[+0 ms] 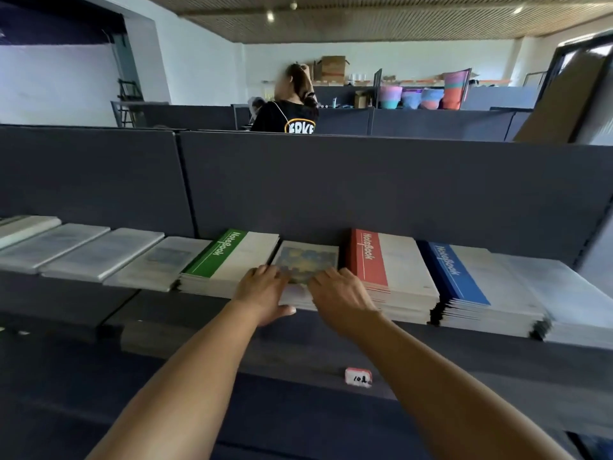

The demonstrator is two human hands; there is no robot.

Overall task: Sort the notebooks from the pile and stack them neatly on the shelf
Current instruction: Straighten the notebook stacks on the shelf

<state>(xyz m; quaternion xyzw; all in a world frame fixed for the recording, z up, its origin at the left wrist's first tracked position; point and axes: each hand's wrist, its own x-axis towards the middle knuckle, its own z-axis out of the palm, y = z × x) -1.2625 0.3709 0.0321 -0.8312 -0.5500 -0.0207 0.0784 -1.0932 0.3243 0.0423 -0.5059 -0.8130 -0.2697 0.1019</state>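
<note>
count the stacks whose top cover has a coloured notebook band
3: green-banded stack left of the hands, red-banded stack right of them, blue-banded stack further right. No others visible.

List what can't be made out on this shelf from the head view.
- Near edge of the patterned notebook: covered by the left hand and right hand.
- Pale stacks at the left: covers too blurred to read.
- Rightmost stack: cut off by the frame edge.
- Price tag: writing too small to be sure of.
</note>
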